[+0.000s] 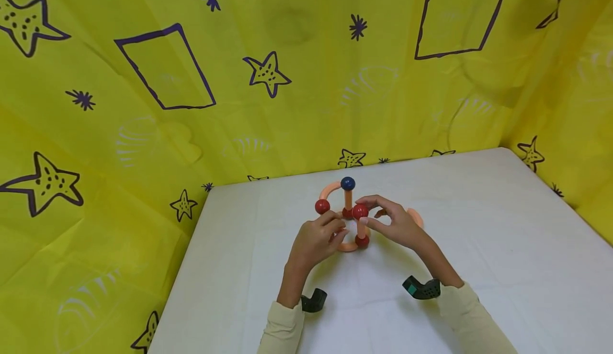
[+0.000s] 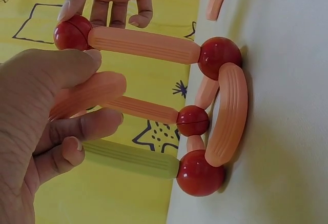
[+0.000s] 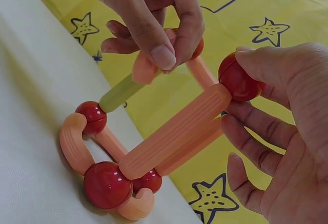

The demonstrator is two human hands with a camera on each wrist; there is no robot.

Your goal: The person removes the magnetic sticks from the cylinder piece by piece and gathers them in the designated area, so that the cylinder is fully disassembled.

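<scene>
A magnetic-style ball-and-rod frame stands on the table, with red balls and curved orange rods (image 2: 228, 116) forming its base. Orange uprights (image 2: 146, 45) and a green rod (image 2: 133, 159) rise from it. One upright carries a blue ball (image 1: 347, 183), joined by a curved orange rod (image 1: 329, 189) to another red ball (image 1: 322, 206). My left hand (image 1: 313, 239) pinches a short orange rod (image 2: 97, 92) between thumb and fingers, inside the upper frame. With thumb and fingertips, my right hand (image 1: 395, 223) holds the red ball (image 3: 240, 78) topping the near upright.
A loose curved orange rod (image 1: 415, 217) lies on the white table (image 1: 503, 247), just beyond my right hand. Yellow cloth (image 1: 306, 125) with drawn stars hangs behind and beside the table. Dark wrist devices (image 1: 421, 288) sit at both cuffs.
</scene>
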